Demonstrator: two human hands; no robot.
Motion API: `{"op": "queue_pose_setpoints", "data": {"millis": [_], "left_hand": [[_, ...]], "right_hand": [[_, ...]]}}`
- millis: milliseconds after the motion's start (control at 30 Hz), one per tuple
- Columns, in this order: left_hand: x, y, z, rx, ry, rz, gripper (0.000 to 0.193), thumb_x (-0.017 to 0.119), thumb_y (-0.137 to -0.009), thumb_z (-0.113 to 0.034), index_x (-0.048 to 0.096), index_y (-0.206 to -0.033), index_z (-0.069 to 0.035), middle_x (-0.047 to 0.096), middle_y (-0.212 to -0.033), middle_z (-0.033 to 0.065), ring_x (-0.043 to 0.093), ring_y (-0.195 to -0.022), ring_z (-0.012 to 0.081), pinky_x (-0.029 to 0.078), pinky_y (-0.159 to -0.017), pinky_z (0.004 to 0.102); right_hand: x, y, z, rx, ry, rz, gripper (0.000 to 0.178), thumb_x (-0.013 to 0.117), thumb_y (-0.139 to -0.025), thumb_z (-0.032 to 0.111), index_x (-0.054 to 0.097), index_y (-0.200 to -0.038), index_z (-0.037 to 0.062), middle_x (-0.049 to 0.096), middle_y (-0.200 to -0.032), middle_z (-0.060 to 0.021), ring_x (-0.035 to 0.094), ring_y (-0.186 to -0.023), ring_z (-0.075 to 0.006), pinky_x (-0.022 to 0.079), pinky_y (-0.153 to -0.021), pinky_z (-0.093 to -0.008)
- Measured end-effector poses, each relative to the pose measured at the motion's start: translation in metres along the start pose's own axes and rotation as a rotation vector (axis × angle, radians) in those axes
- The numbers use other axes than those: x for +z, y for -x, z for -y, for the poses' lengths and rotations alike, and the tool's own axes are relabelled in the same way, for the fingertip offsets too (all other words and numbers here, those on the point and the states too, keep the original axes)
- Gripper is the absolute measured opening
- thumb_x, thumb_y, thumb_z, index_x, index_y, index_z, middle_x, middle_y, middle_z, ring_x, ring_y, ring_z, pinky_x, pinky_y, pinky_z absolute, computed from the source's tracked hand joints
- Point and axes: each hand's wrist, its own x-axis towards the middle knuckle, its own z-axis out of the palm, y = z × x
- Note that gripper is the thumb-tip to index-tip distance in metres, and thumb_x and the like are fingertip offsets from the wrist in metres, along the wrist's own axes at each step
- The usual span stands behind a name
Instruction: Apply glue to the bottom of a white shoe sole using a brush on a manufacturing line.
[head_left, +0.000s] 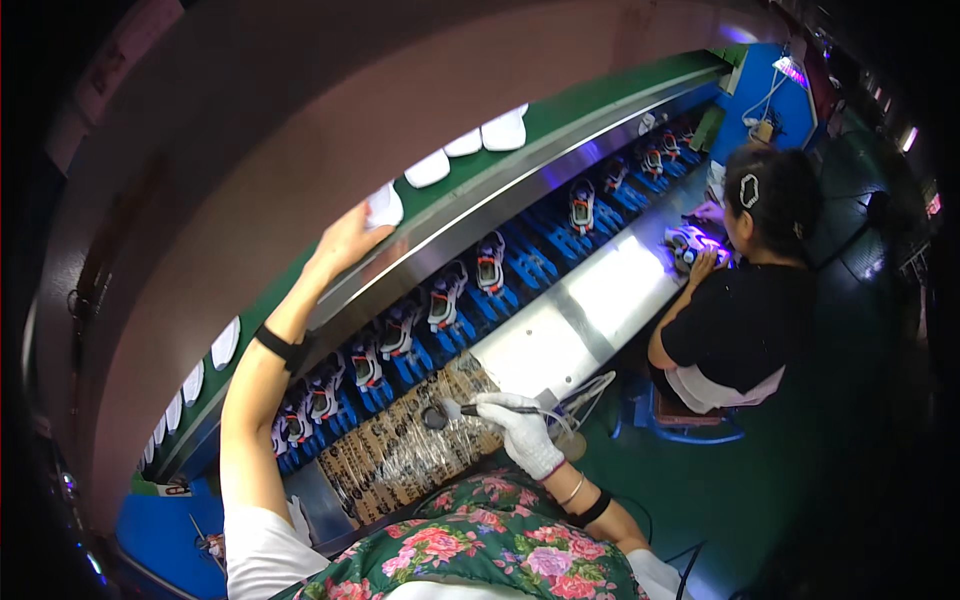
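Observation:
My bare left hand (345,242) reaches up to the green belt, its fingers gripping the near edge of a white shoe sole (385,206). The fingertips are partly hidden by the sole. In a white knit glove, my right hand (518,428) is closed on a brush (482,409) with a dark handle. Its pale bristles point left, close beside a small dark round cup (434,417). That cup sits on a work surface (385,455) covered with brown printed tape and clear film.
More white soles (428,170) lie along the green belt (570,112). Below it, shoe uppers (445,296) stand in a row on blue racks (533,262). To the right, a seated co-worker (745,300) handles a shoe (693,245) under purple light, beside the metal bench (545,340).

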Motion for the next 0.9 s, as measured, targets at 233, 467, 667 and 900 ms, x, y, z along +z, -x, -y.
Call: {"op": "queue_pose_setpoints", "data": {"millis": [233, 467, 667, 900], "left_hand": [[-0.036, 0.101, 0.043, -0.139, 0.735, -0.190, 0.022, 0.070, -0.091, -0.020, 0.056, -0.104, -0.008, 0.053, -0.132, 0.0159, 0.054, -0.122, 0.0324, 0.049, -0.100, 0.0480], [-0.038, 0.262, 0.052, -0.419, 2.051, -0.537, 0.045, 0.059, -0.100, -0.025, 0.048, -0.137, -0.001, 0.041, -0.150, 0.0230, 0.046, -0.136, 0.0352, 0.042, -0.113, 0.0428], [-0.011, 0.347, 0.000, -0.227, 2.044, -0.310, 0.076, 0.060, -0.088, -0.006, 0.028, -0.156, -0.006, 0.061, -0.101, 0.0070, 0.056, -0.081, 0.0182, 0.045, -0.081, 0.0316], [0.012, 0.417, -0.010, -0.859, 1.756, -0.235, 0.072, 0.062, -0.064, -0.017, 0.049, -0.130, 0.007, 0.065, -0.113, 0.0199, 0.065, -0.103, 0.0318, 0.055, -0.090, 0.0422]], "right_hand": [[0.037, 0.007, 0.002, 0.116, -0.110, 0.033, 0.020, 0.070, -0.088, 0.001, 0.072, -0.108, -0.0009, 0.074, -0.100, -0.0074, 0.068, -0.083, -0.0121, 0.052, -0.072, -0.0220], [0.063, 0.013, -0.015, 0.194, -0.051, 0.048, 0.020, 0.069, -0.091, 0.004, 0.071, -0.110, -0.0004, 0.073, -0.104, -0.0073, 0.065, -0.080, -0.0093, 0.050, -0.067, -0.0210], [0.077, 0.018, -0.022, 0.173, -0.070, 0.056, 0.021, 0.069, -0.089, 0.001, 0.071, -0.109, -0.0005, 0.073, -0.099, -0.0053, 0.066, -0.084, -0.0100, 0.050, -0.071, -0.0211], [0.117, 0.016, 0.005, 0.125, -0.206, 0.109, 0.022, 0.066, -0.090, 0.001, 0.069, -0.112, -0.0015, 0.073, -0.105, -0.0100, 0.065, -0.080, -0.0110, 0.052, -0.068, -0.0212]]}}
